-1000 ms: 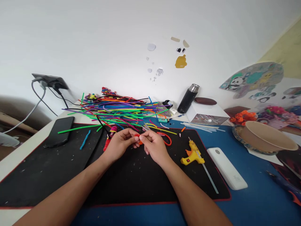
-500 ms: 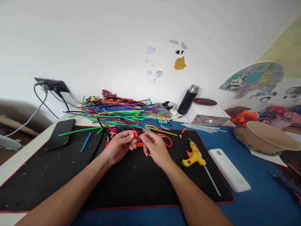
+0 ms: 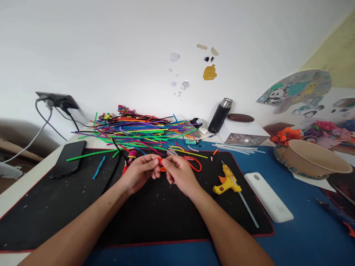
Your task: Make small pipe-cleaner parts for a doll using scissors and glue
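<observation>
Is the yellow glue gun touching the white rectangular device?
Apart. The head view shows blue table surface between the glue gun and the white device.

phone (image 3: 68, 158) — left on mat | glue gun (image 3: 227, 181) — right | flask (image 3: 220, 115) | paper bowl (image 3: 313, 157)

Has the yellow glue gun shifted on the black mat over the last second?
No. The glue gun lies at the same spot on the black mat, just left of the white bar; only the camera drifted.
</observation>
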